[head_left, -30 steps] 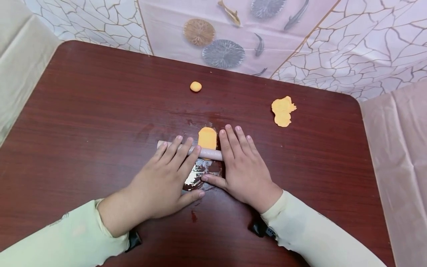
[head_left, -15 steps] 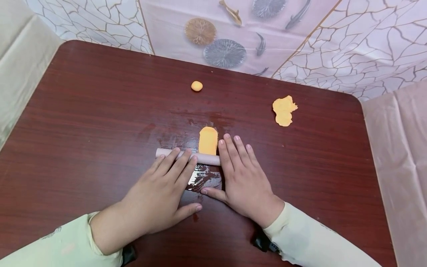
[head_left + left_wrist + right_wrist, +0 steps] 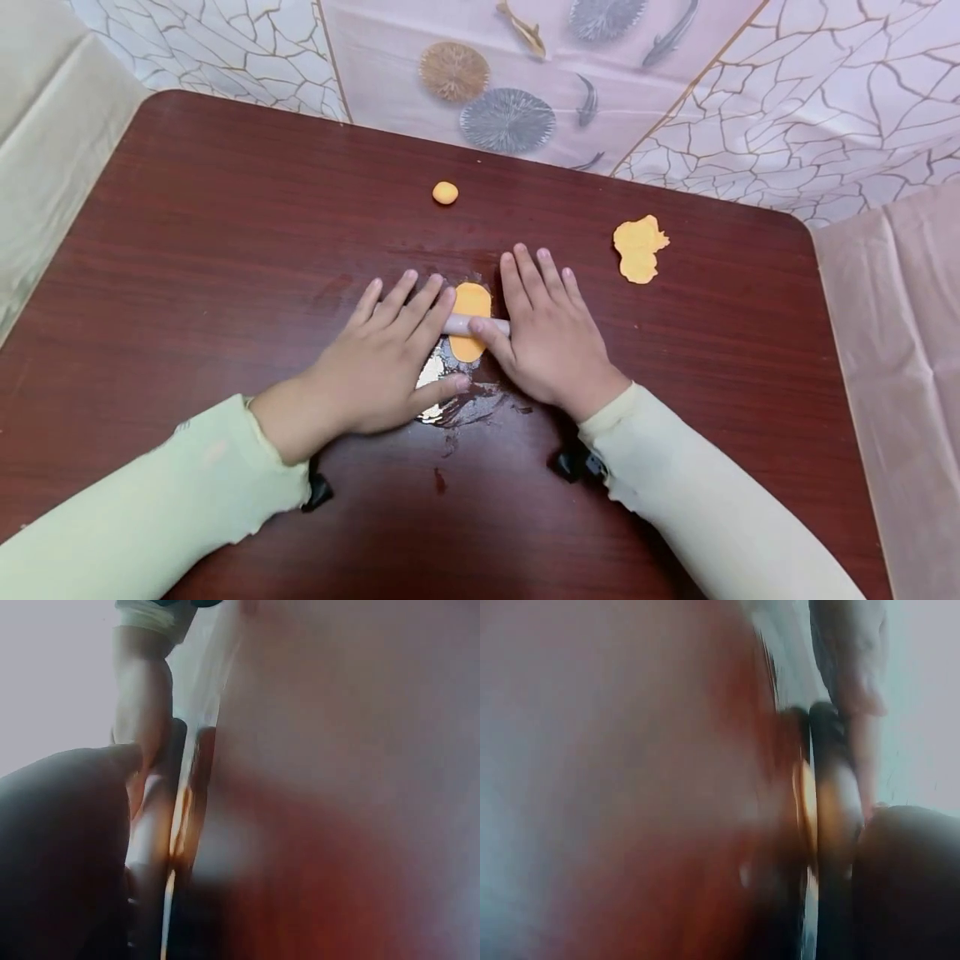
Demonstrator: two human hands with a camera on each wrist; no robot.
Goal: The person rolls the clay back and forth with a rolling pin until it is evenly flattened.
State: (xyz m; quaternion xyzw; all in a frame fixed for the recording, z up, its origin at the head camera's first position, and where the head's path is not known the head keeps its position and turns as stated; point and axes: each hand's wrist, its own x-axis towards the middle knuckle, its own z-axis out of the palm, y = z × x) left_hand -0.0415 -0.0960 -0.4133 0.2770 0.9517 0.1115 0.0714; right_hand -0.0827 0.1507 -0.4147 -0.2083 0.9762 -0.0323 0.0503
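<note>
- Orange-yellow flattened piece (image 3: 471,300), dough-like, rounded at both ends: lies on the tabletop (image 3: 225,233) between my hands, under the roller.
- Pale roller (image 3: 455,325): lies crosswise over the piece, which shows on its far and near sides.
- My left hand (image 3: 378,358): palm down, fingers straight, lying over the roller's left part; not curled round it.
- My right hand (image 3: 555,346): likewise flat, fingers straight, over the right end; thumb across the roller, near the piece. Hands apart from each other.
- Shiny wet patch (image 3: 480,408): around and nearer me than the piece.
- Small orange ball (image 3: 445,192): beyond my hands, near the far edge.
- Ragged flat orange piece (image 3: 638,249): well to the right.
- Wrist views: blurred.
</note>
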